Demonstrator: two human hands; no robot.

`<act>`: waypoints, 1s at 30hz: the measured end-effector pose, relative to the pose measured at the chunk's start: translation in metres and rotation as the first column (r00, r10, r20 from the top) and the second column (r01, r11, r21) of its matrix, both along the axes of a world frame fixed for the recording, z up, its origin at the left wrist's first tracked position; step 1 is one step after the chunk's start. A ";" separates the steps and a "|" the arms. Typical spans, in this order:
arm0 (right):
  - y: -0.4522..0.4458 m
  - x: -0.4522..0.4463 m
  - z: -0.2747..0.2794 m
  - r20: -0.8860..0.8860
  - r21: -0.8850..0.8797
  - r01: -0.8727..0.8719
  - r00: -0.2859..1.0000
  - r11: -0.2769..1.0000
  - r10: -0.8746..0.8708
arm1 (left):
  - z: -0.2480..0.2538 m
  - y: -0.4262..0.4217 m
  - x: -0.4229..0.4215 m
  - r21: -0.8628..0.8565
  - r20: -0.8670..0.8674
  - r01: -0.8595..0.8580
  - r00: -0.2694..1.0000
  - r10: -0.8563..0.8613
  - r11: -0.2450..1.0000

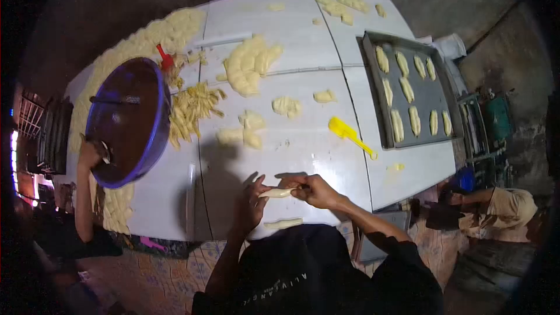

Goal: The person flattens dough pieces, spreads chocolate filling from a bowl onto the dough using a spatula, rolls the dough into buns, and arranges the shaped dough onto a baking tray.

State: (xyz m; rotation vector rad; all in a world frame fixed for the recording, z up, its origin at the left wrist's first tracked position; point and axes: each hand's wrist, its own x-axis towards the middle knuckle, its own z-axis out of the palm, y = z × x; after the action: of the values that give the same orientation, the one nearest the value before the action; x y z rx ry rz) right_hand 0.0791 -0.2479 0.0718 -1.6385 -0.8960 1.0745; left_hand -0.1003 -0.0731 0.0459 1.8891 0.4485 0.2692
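Observation:
A small elongated piece of dough [276,193] is stretched between my two hands, just above the white tabletop. My left hand [255,203] pinches its left end, and my right hand [315,191] has its fingers closed on the right end. Close to my body, a second dough strip [283,223] lies on the table edge. Farther up the table are a flattened dough lump [286,106], a smaller dough piece [324,96] and a torn dough cluster [248,131]. A yellow plastic scraper [352,136] rests to the right.
At right stands a dark metal tray [408,142] with several shaped dough pieces [415,121]. A purple basin [161,111] of brown filling is at left, with a co-worker's hand [90,154] at its rim. Beside it are yellow strips [189,111] and a red tool [165,58].

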 end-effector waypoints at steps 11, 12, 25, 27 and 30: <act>-0.070 -0.098 -0.013 0.435 -0.011 0.118 0.895 0.993 -0.102 | 0.009 -0.063 -0.071 0.436 -0.092 0.112 0.993 -0.079 0.893; -0.067 -0.107 -0.015 0.418 -0.011 0.135 0.901 0.991 -0.118 | 0.012 -0.064 -0.069 0.476 -0.119 0.127 0.990 -0.079 0.870; -0.052 -0.108 -0.038 0.508 -0.018 0.104 0.858 0.994 -0.081 | -0.025 -0.073 -0.056 0.221 -0.131 -0.074 0.986 0.105 0.972; -0.043 -0.100 -0.019 0.423 0.016 0.179 0.890 0.984 -0.169 | 0.006 -0.059 -0.047 -0.018 -0.296 -0.118 0.949 0.107 0.993; -0.033 -0.078 -0.021 0.410 -0.146 0.107 0.911 0.983 -0.038 | 0.003 -0.054 -0.041 -0.004 -0.098 -0.198 0.975 0.197 0.980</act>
State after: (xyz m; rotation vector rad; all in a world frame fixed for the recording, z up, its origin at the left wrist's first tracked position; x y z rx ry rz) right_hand 0.0007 -0.2813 0.0510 -2.0663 -1.0214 0.7830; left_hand -0.1409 -0.1268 0.0488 1.8518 0.7049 0.3055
